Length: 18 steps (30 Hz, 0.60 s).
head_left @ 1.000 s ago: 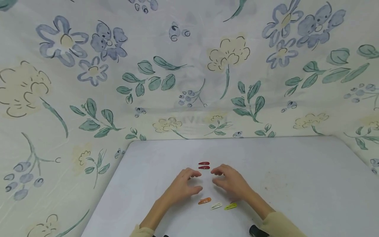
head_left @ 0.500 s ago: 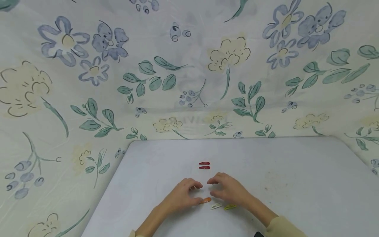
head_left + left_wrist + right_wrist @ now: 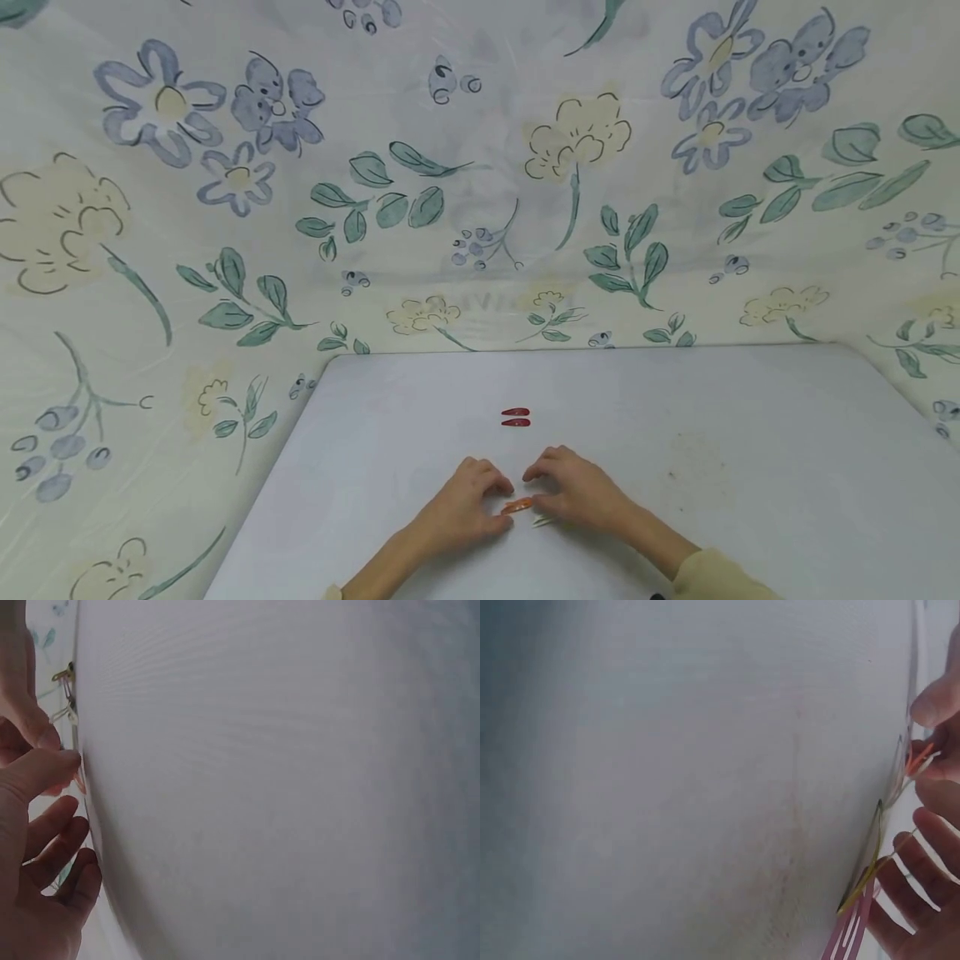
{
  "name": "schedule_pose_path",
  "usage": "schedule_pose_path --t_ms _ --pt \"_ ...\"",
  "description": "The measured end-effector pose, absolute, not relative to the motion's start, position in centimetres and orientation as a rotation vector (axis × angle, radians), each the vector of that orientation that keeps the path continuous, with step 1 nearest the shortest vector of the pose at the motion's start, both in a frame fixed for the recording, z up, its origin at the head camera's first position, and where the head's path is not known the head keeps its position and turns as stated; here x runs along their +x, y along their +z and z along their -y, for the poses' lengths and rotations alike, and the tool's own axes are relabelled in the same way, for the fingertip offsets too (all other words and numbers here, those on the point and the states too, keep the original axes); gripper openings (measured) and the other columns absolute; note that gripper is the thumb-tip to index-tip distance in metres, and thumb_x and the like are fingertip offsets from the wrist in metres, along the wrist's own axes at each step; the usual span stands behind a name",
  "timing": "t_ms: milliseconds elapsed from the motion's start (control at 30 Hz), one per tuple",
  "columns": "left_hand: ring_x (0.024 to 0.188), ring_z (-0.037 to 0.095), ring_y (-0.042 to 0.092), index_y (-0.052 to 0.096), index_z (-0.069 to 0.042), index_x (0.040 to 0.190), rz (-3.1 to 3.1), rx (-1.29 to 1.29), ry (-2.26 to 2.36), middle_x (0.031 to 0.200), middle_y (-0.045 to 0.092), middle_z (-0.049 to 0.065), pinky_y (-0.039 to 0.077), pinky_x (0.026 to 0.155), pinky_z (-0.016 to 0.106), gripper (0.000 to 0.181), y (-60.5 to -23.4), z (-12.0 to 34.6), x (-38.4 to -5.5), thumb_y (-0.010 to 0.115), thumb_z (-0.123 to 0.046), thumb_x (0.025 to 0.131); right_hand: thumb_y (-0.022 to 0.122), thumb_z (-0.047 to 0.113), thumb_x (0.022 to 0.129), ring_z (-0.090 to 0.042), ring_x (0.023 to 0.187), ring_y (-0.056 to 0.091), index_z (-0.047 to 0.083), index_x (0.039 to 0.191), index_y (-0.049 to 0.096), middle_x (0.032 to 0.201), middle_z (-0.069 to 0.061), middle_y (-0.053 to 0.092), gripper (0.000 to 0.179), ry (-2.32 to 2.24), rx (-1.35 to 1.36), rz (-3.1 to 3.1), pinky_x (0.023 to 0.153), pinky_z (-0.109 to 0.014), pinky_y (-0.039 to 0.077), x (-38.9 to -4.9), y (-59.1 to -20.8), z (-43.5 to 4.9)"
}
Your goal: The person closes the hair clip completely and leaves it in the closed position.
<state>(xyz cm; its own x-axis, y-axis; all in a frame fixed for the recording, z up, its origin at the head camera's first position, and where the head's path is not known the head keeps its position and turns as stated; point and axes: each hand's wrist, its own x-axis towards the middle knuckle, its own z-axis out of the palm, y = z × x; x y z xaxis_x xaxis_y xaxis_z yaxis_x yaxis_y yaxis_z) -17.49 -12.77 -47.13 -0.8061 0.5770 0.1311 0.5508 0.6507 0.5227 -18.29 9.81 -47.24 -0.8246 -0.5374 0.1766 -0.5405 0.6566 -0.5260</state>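
An orange hair snap clip (image 3: 517, 505) lies on the white table between my two hands. My left hand (image 3: 467, 507) comes in from the left, thumb by the clip's left end and bent fingers above it, with a gap between. From the other side, my right hand (image 3: 583, 492) has its thumb at the clip's right end, the index finger apart from the thumb. A white snap clip (image 3: 542, 522) is partly covered by the right hand. That hand hides the yellow snap clip (image 3: 861, 879) in the head view; the right wrist view shows it.
Two dark red snap clips (image 3: 516, 417) lie parallel farther back on the white table (image 3: 375, 417). A mauve clip (image 3: 849, 930) shows at the bottom of the right wrist view. Behind the table hangs a flower-patterned cloth (image 3: 495, 183).
Both hands have moved back toward the person, from near the red clips down to the orange clip. The right hand now covers the yellow clip and part of the white one.
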Motion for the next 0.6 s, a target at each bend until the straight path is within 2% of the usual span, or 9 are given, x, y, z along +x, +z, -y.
schedule_pose_path --t_ms 167,600 --pt "0.097 0.009 0.046 0.071 -0.015 0.096 -2.85 0.982 0.805 0.1 0.059 -0.009 0.046 0.086 0.027 0.022 -47.44 12.64 -17.42 0.08 -0.022 0.078 0.079 0.02 0.08 -0.01 0.092 0.054 0.018 0.097 0.073 0.096 0.009 0.063 0.018 0.824 0.95 2.807 0.076 -0.028 0.05 -18.0 -47.47 -9.39" --pt "0.089 0.007 0.049 0.072 -0.016 0.086 -2.948 1.012 0.724 0.092 0.059 -0.009 0.047 0.08 0.026 0.009 -47.19 12.16 -17.45 0.079 -0.018 0.081 0.079 0.021 0.08 -0.01 0.09 0.05 0.024 0.088 0.075 0.094 0.01 0.059 0.009 0.732 0.957 2.783 0.071 -0.026 0.046 -17.74 -47.76 -8.74"
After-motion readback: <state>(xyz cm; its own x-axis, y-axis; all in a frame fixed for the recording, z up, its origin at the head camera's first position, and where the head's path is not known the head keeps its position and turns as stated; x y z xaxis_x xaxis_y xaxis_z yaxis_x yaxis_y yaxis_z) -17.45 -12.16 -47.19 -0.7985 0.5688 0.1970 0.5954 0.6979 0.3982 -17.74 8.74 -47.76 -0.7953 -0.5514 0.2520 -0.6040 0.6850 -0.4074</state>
